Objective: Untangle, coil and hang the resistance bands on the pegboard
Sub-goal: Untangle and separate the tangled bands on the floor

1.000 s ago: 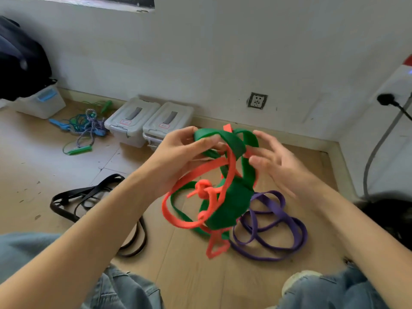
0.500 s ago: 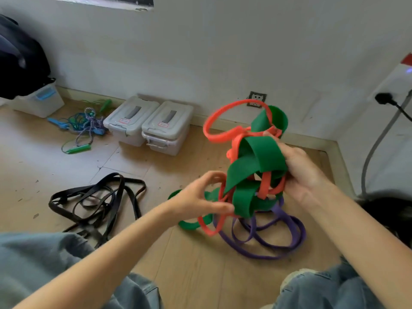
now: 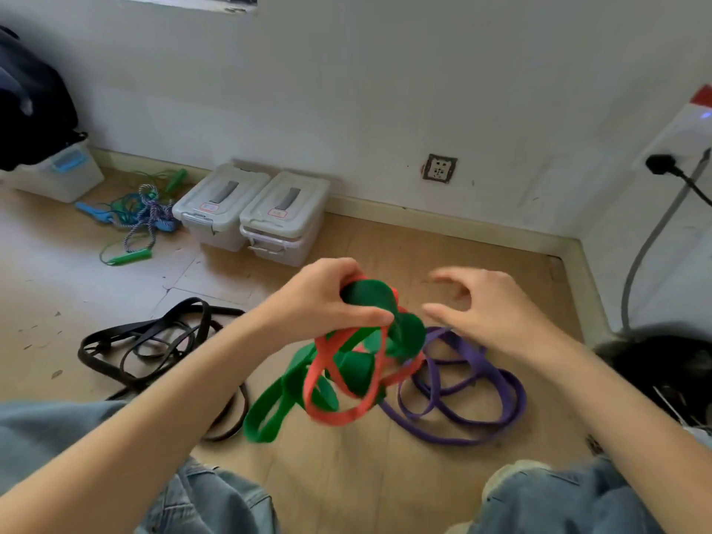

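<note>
Wooden floor (image 3: 385,495) fills the frame below a white wall. At centre, my left hand (image 3: 327,302) grips the tangled green band (image 3: 370,298) and red band (image 3: 335,379), lifted off the floor. My right hand (image 3: 485,310) hovers just beside, fingers spread, holding nothing. A purple band (image 3: 481,402) lies lower right, black bands (image 3: 154,341) left.

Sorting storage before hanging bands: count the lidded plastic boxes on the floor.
3: two grey-lidded translucent plastic boxes side by side at the wall; one blue-latched translucent plastic box far left under a black bag. Others may lie outside the view.
</note>
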Motion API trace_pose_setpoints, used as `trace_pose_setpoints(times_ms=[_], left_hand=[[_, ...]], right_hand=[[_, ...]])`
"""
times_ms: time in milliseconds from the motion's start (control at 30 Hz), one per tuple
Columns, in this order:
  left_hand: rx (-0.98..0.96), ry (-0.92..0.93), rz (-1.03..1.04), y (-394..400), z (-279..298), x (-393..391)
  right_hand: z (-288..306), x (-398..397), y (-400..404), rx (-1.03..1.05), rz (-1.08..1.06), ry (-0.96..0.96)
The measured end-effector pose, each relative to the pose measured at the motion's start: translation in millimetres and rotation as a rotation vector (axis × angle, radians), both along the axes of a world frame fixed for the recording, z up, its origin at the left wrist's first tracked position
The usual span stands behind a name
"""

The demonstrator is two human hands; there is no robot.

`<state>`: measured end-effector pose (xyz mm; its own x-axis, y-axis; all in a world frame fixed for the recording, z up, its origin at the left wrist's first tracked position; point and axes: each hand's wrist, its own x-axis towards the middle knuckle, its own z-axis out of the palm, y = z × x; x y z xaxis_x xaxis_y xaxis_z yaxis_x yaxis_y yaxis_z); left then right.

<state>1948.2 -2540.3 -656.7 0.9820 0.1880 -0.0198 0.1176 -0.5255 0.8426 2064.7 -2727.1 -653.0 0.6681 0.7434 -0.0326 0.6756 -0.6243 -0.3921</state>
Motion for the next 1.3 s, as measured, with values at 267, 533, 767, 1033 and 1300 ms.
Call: trace_pose_setpoints(times_ms=[267, 533, 767, 1033, 1300], left_hand=[[-0.239, 0.028, -0.144, 2.3, 17.4, -11.9], [-0.752, 0.024, 0.250, 26.9, -2.7, -11.9], [0.245, 0.428, 0.199, 37.5, -37.5, -9.0], [0.240, 0.171, -0.104, 5.9, -58.3, 8.4], [-0.545, -0.152, 0.140, 35.1, 8.2, 6.5]], right_hand=[[12.2, -24.9, 15.7, 0.310, 0.264, 0.480], [20.2, -9.5, 6.8, 0.814, -0.171, 0.507], [20.8, -5.1, 5.9, 0.831, -0.166, 0.496], [17.4, -6.2, 17.7, 0.992, -0.109, 0.831], [-4.9, -3.7, 9.5, 0.306, -0.332, 0.771]])
